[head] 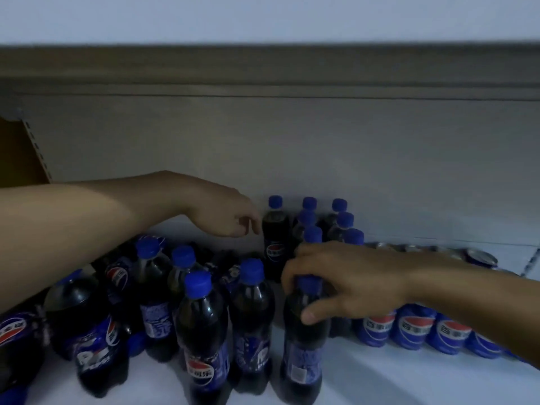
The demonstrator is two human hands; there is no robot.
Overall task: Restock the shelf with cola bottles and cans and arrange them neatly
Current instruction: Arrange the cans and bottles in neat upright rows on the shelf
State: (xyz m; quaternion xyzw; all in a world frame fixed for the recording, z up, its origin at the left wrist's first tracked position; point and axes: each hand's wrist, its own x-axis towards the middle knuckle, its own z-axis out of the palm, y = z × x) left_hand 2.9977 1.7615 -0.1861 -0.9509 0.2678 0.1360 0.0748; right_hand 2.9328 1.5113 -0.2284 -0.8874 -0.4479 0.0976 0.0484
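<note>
Several blue-capped cola bottles stand on the white shelf point(380, 381). My right hand point(344, 282) grips the neck and cap of an upright front bottle point(304, 355), thumb on its shoulder. My left hand point(225, 217) reaches toward the back, its loosely curled fingers right beside a back-row bottle point(274, 238) and holding nothing that I can see. Behind my right hand more bottles point(342, 220) stand in rows. Blue cola cans point(415, 328) line up at the right, partly hidden by my right forearm.
A loose cluster of bottles point(204, 331) fills the left front, with larger bottles point(84, 325) at the far left under my left forearm. The grey back panel point(321, 147) rises behind. A slotted upright point(38, 150) stands at the left. Bare shelf lies at the front right.
</note>
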